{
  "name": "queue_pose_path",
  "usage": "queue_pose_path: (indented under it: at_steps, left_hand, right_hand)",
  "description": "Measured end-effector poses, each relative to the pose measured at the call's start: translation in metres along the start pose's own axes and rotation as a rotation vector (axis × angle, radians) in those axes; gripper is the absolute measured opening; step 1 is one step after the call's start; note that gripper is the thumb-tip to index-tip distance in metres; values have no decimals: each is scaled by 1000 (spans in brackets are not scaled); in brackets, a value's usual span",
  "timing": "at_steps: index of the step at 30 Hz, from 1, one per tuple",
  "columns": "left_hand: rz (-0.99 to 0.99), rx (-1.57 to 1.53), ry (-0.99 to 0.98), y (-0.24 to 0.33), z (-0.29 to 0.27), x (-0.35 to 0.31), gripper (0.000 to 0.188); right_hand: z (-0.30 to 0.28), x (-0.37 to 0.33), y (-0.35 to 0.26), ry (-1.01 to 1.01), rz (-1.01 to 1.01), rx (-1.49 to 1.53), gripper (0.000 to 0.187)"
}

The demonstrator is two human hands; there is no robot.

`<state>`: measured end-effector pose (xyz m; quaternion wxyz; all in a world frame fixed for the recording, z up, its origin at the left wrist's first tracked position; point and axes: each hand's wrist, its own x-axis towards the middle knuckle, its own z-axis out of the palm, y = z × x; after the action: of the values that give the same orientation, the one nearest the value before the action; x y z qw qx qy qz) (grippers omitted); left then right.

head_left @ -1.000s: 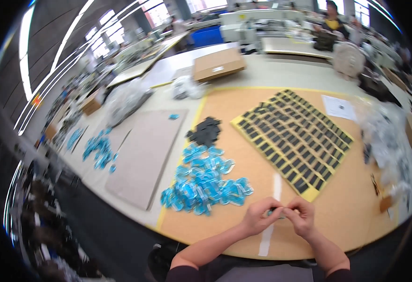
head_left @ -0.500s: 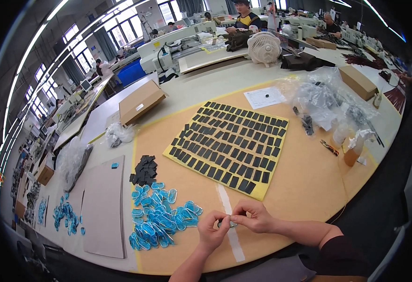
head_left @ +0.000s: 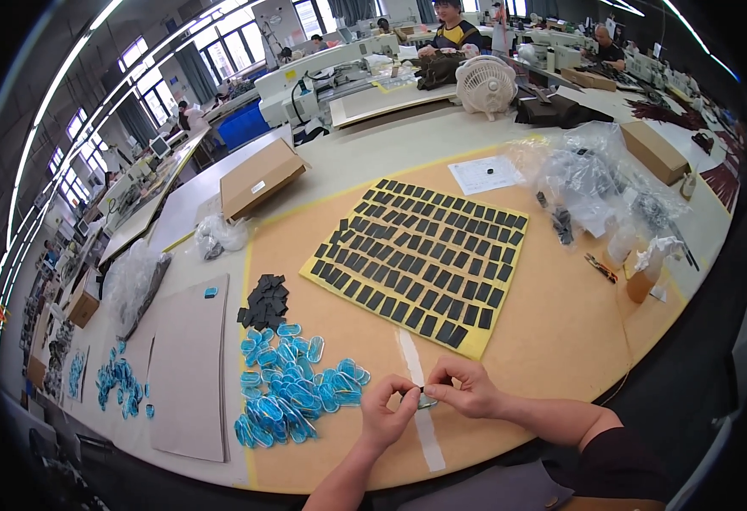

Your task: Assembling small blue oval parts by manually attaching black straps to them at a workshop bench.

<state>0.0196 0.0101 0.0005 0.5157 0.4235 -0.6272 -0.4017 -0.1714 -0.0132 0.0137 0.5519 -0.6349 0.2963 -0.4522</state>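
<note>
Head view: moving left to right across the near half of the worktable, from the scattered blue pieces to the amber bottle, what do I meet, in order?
Scattered blue pieces, grey board, pile of blue oval pieces, left hand, right hand, orange-and-black hand tool, amber bottle.

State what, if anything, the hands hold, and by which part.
A small black piece, pinched between the left hand and the right hand; which part they grip is too small to tell.
</note>
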Motion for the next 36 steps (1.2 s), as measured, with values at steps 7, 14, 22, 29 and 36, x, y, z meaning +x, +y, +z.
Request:
queue_pose_path:
  at_steps: [7,14,22,29,36]
  left_hand:
    - [-9,-13,-63,-3,-3,4,3]
    - [-100,-98,-36,2,2,-2,5]
    - [-57,-20,5,10,2,-6,5]
    - [-12,22,6,11,8,-4,8]
    - [-69,46,40,14,-5,-6,8]
  right_hand:
    - [-1,3,3,3,-10,-23,6]
    - [-3,1,1,-28,-72,-102,9]
    - [3,1,1,-40,-48,-63,9]
    - [0,-2,-2,-43,26,-31,8]
    - [9,7,7,-124,25,-11,7]
